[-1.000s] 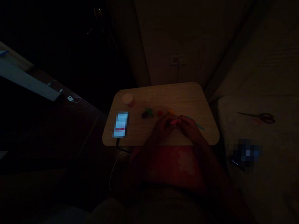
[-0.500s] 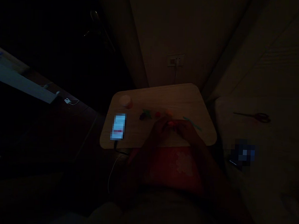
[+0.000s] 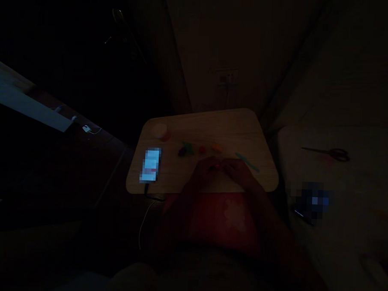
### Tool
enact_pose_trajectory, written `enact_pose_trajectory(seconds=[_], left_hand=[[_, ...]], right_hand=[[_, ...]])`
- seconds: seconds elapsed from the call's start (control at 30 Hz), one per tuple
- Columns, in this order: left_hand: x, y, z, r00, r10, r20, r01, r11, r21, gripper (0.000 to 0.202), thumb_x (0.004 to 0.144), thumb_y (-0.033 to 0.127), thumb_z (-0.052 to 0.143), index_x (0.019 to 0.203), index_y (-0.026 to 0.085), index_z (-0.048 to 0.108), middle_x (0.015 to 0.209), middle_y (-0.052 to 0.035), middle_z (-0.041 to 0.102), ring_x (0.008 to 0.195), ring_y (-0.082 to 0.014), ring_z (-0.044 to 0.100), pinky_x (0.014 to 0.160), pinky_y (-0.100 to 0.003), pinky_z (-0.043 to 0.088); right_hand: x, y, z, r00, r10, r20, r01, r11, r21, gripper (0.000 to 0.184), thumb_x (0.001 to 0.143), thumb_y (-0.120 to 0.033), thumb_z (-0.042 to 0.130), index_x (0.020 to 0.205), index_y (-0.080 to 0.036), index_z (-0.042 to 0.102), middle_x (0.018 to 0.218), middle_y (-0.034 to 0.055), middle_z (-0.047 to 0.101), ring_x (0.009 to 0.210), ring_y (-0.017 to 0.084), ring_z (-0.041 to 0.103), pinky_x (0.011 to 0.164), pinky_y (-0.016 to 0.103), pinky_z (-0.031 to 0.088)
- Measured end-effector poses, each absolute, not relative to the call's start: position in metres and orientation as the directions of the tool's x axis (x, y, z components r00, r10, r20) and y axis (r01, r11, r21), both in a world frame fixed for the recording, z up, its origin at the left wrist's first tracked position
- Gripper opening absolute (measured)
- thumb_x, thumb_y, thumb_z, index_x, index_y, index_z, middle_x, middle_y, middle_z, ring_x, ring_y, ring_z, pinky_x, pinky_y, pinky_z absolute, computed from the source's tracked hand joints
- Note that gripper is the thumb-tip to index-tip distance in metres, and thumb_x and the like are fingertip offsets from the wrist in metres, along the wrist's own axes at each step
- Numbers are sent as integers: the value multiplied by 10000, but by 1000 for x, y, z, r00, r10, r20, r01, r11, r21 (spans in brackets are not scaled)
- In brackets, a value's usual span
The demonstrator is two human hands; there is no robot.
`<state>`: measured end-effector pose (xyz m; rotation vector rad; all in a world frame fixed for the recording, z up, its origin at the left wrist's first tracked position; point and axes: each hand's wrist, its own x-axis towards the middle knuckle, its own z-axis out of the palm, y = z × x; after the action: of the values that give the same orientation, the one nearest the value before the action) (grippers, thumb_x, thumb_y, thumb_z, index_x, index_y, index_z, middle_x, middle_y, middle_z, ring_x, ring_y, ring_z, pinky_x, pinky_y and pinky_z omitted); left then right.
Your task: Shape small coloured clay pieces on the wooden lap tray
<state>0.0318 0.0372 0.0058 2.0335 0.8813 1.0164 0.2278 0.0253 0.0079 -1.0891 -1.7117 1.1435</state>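
The scene is very dim. My left hand and my right hand meet low over the front of a small wooden table. Between their fingertips is a small orange-red lump, pinched from both sides; its exact shape is too dark to make out. Just beyond the fingers lie a red ball-like piece and an orange piece. Left of these are a green piece and a dark piece. A thin teal stick-like tool lies beside my right hand.
A lit phone with a cable lies on the table's left side, below a small round tub. On the pale surface to the right are scissors and a dark blurred object. A wall socket is behind the table.
My hands and the orange-red lump have come slightly lower and toward me. The fingers have shifted around the lump, which shows less now. The whole view has moved slightly and looks darker.
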Motion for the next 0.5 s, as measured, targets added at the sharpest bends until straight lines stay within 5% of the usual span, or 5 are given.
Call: enact_pose_trajectory(seconds=[0.27,0.5], left_hand=[[33,30,11,424,895,137,294,-279,914,673,1013,748,513,782,167,762,695,-36,679,650,-171,578,663,-293,459],[33,30,12,394,912,117,256,-231,939,676,999,767,522,730,170,686,651,-8,579,625,-153,501,618,-290,401]], right_hand=[[228,23,9,-287,946,153,224,221,-949,584,1024,-660,508,643,-224,589,625,13,590,610,161,507,594,304,392],[228,22,14,-307,941,142,168,201,-965,454,984,-614,643,764,-223,714,738,25,690,707,181,608,695,316,475]])
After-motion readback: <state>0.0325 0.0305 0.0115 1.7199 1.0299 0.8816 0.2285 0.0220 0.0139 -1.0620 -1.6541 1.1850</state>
